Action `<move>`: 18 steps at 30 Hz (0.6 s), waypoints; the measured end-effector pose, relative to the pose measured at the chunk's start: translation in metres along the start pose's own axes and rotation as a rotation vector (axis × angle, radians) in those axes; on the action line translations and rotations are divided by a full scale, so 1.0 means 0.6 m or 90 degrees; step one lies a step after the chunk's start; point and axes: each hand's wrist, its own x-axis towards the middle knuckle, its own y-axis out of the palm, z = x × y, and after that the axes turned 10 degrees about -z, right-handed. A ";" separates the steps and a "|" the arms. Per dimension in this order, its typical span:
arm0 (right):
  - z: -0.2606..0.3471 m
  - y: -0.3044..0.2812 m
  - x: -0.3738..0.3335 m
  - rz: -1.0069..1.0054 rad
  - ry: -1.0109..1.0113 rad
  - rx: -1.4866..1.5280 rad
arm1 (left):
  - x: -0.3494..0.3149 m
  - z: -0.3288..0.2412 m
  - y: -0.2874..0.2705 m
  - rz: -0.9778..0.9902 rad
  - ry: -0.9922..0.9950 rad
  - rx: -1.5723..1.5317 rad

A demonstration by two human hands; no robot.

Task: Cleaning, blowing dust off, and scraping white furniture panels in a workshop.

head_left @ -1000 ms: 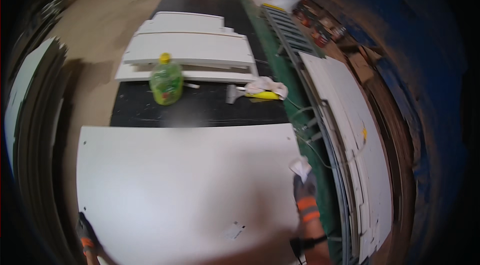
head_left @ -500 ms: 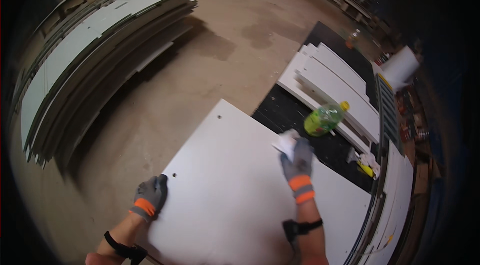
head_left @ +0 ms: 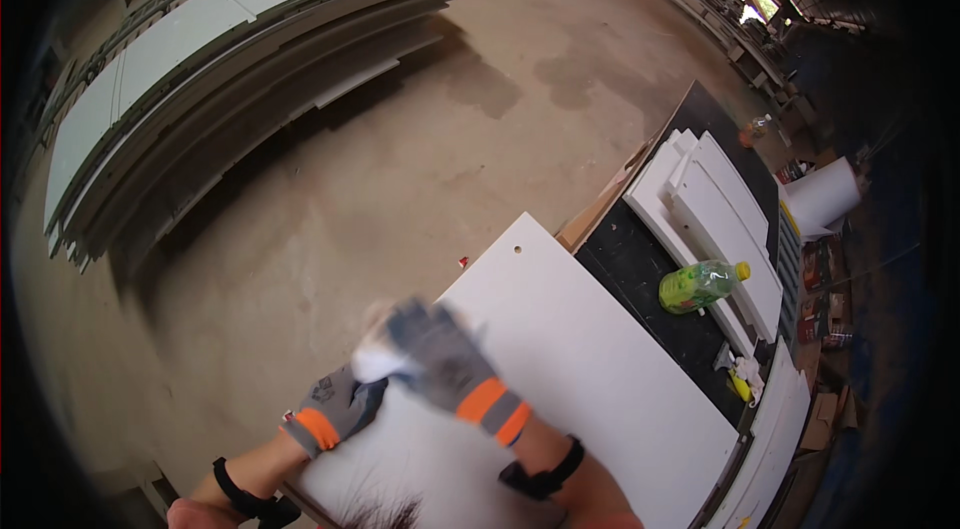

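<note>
A large white panel (head_left: pixel 560 369) lies in front of me, with a small round hole near its far corner. My left hand (head_left: pixel 338 407), in a grey glove with an orange cuff band, grips the panel's left edge. Close beside it, my right hand (head_left: pixel 435 354) in a matching glove is smeared by motion. Its fingers press a crumpled white cloth (head_left: pixel 383 363) against the same edge. The cloth's exact outline is blurred, and the two hands partly overlap in view.
Right of the panel, a black tabletop (head_left: pixel 625 259) carries stacked white boards (head_left: pixel 728 214), a green bottle with a yellow cap (head_left: pixel 697 287) and a yellow-handled tool (head_left: pixel 740 386). A tall stack of panels (head_left: pixel 270 39) stands at far left. A white roll (head_left: pixel 822 194) is at right.
My right hand has swept left with the cloth, from the panel's right side to its left edge by my left hand. The view has shifted, and the left hand still holds the edge.
</note>
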 end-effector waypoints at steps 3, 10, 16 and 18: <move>-0.208 0.058 0.001 -0.479 0.193 -0.038 | -0.026 -0.014 -0.054 0.040 -0.067 -0.053; -0.159 0.059 0.011 -0.402 0.238 -0.071 | -0.262 0.129 -0.101 -0.059 -0.475 -0.351; 0.289 0.190 -0.071 -0.213 -0.325 0.251 | -0.224 0.038 -0.097 0.066 -0.153 -0.209; 0.238 0.183 -0.048 -0.234 -0.271 0.265 | -0.244 0.047 -0.063 -0.079 -0.182 -0.292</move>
